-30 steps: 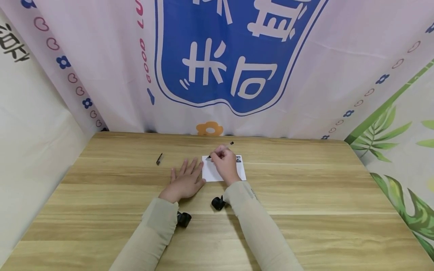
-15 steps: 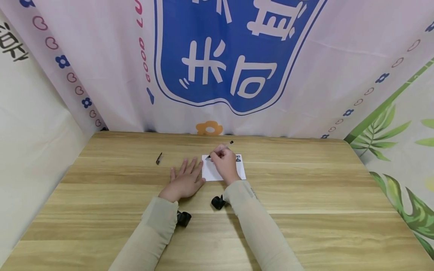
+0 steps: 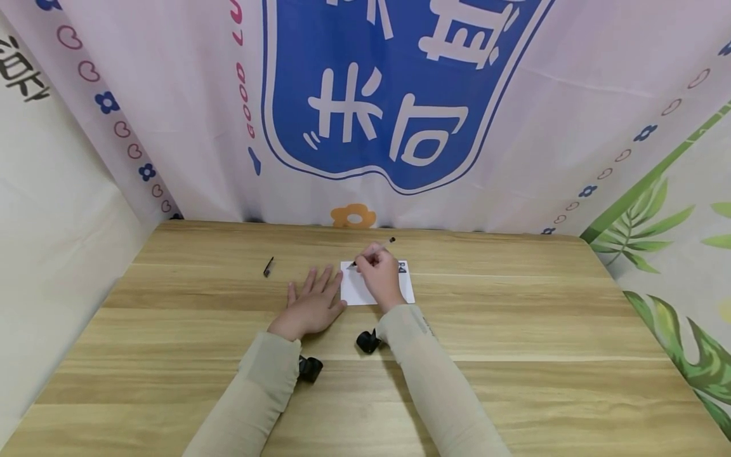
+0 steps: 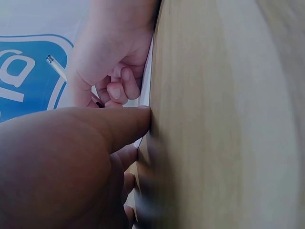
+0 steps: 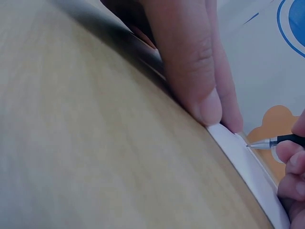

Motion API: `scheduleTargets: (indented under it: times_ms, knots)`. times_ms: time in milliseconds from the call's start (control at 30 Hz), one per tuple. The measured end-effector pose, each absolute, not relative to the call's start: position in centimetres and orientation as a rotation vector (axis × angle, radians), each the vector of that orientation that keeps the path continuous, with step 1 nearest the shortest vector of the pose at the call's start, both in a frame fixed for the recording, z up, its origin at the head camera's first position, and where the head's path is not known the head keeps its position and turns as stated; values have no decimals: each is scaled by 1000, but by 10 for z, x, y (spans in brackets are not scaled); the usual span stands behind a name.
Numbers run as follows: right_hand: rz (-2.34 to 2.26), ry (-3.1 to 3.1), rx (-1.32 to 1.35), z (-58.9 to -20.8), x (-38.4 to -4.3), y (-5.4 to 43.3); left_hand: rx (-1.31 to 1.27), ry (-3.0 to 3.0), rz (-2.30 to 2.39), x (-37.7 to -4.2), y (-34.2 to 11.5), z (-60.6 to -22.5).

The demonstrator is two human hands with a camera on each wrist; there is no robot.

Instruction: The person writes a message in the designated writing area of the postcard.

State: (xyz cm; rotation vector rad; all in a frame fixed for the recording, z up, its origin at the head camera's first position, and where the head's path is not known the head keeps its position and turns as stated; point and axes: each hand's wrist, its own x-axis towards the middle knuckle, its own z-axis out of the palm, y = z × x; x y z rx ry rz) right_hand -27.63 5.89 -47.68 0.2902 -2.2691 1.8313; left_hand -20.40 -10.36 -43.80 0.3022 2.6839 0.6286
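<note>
A white card (image 3: 356, 293) with dark marks near its top right corner lies on the table. My right hand (image 3: 379, 277) pinches a clear-barrelled pen (image 3: 387, 243) with a dark grip section. In the right wrist view the metal tip of the pen (image 5: 263, 144) points down at the card (image 5: 245, 160), right at its surface. My left hand (image 3: 311, 309) lies with fingers spread on the table, thumb and fingertips at the card's left edge. The left wrist view shows the left thumb (image 4: 128, 121) beside that edge. Part of the card is hidden under the right hand.
A small black pen cap (image 3: 268, 267) lies left of the card, beyond the left hand. Black wrist cameras (image 3: 368, 343) sit at both cuffs, close over the wooden table (image 3: 542, 330). A printed curtain (image 3: 188, 127) hangs along the table's back edge.
The pen's back end has shifted very slightly to the right in my right hand. My left hand has stayed in place beside the card.
</note>
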Motion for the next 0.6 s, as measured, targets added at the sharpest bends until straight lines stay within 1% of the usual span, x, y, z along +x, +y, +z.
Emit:
scheduleTargets:
  times_ms: [200,467,600]
  knots:
    - [1829,-2289,272,-476,-276,58,304,2682,628,-203,-103,-437]
    - [1845,-2288,298,-443,-253,58,309,2686,620,-204,-103,-438]
    - [1863,-2286,286,-438,-250,58,314,2686,620,-204,-104,-438]
